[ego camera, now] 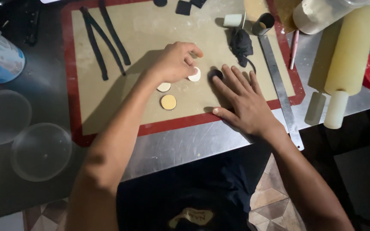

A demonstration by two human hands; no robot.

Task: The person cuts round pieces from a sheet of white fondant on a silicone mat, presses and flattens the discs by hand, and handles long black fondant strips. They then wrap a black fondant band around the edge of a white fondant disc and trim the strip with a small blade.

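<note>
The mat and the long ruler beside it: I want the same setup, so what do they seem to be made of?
The mat looks like silicone-coated fabric: matte tan middle, red border, lying flat and limp. The ruler looks like bare metal, probably steel: thin, straight, with a dull grey sheen like the table beneath.

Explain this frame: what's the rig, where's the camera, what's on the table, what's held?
There is no machine: a person works with bare hands, filmed by one head-worn camera looking down. On a steel table lies a tan baking mat with a red border. The left hand pinches a small white disc; the right hand lies flat, its fingers by a small black disc. Nearby are two more pale discs, black strips, a black lump, a metal ruler, a rolling pin and clear tubs.
</note>
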